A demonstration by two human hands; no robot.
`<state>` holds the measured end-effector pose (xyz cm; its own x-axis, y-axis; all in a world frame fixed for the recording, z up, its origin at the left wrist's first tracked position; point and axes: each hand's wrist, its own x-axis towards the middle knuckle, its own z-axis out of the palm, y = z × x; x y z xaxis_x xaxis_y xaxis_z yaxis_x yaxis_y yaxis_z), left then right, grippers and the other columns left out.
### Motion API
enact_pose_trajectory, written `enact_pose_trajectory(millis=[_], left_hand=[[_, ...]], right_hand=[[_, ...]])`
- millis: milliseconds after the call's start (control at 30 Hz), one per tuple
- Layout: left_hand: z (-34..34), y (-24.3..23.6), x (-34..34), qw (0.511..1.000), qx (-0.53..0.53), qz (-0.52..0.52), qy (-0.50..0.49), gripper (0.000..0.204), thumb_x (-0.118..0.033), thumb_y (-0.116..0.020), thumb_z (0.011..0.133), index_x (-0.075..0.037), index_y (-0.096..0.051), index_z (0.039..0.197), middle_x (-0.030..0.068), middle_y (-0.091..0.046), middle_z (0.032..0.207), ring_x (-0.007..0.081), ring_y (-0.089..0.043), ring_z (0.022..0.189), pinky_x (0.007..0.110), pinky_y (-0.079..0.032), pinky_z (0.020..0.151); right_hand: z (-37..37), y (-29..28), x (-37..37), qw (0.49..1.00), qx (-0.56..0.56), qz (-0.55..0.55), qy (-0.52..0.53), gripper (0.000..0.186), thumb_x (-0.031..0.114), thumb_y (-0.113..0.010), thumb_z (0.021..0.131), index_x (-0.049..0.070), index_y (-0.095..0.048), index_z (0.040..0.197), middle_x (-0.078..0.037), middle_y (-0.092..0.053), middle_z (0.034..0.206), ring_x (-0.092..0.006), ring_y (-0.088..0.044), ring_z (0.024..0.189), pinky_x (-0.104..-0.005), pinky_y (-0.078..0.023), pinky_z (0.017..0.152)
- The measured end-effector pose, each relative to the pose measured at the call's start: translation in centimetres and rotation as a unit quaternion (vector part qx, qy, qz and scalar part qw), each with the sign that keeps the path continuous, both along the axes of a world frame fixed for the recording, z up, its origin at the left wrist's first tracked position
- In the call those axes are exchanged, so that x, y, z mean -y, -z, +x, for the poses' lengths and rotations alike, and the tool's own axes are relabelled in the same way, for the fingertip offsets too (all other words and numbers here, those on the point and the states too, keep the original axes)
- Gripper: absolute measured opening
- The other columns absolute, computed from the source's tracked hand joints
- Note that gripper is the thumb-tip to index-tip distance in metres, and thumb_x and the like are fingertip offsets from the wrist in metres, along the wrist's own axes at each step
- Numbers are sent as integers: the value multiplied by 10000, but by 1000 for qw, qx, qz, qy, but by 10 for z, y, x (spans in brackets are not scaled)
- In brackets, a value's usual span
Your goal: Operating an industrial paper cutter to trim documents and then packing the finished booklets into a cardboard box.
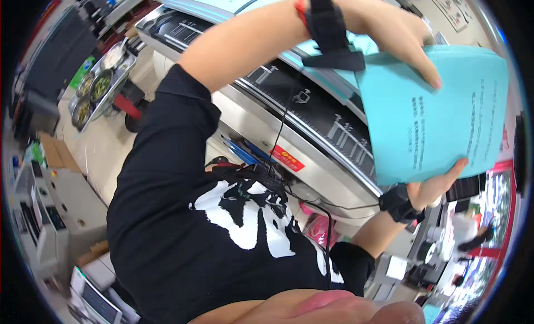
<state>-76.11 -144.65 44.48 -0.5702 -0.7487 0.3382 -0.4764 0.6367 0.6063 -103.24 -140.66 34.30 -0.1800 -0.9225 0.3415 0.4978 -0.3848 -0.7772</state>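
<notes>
Machine (336, 182) runs diagonally across the upper view, pale along its side panel, with a black top bearing white markings. Metal tray (132, 63) with several bowls of food (102, 84) is at the left, beyond the machine. Stack of light-blue paper (208, 2) rests on the black top at the upper left. Light-blue booklet (445, 118), printed on its face, is held raised at the machine's right end, tilted, between the two hands; page count cannot be told. Left hand (392, 26) grips the booklet at its upper edge, thumb laid on the face, remaining fingers partly hidden. Right hand (435, 189) grips the lower edge, thumb pressed to the face, other fingers hidden behind. Pink plastic bag (319, 230) lies below the machine's near side. Black straps (327, 24) are fitted at both wrists. Red label (287, 158) is on the side panel. Red band (301, 10) sits beside the left wrist's strap.
</notes>
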Motion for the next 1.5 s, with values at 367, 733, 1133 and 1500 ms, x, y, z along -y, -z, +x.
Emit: enact_pose_trajectory(millis=[367,733,1133,1500], left_hand=[[218,-20,98,947,-101,295,79,534,-329,-676,855,15,-559,1246,145,-657,1099,264,-603,1004,456,-495,822],[251,13,138,974,152,169,-8,653,-465,-579,907,-4,-500,1363,190,-445,1446,312,-411,1335,418,-329,1091],[247,7,107,968,184,172,-15,712,-501,-595,878,-32,-464,1397,191,-440,1445,301,-432,1312,434,-366,1064],[174,101,14,883,-131,440,100,838,-580,-663,806,77,-497,1299,180,-596,1196,197,-582,1092,300,-475,892]], right_hand=[[222,5,-14,988,117,81,-53,491,380,-503,965,48,-445,1323,-117,-547,1318,-266,-562,1164,-440,-453,993],[304,78,-44,942,-36,305,-132,816,582,-514,927,0,-227,1422,-249,-372,1414,-403,-542,1168,-567,-494,884],[307,36,-37,943,129,308,0,935,598,-661,781,-52,-338,1369,-179,-469,1348,-295,-452,1257,-479,-306,1078],[157,54,-77,976,21,216,31,637,433,-511,906,20,-410,1380,-135,-515,1342,-282,-521,1188,-392,-416,1009]])
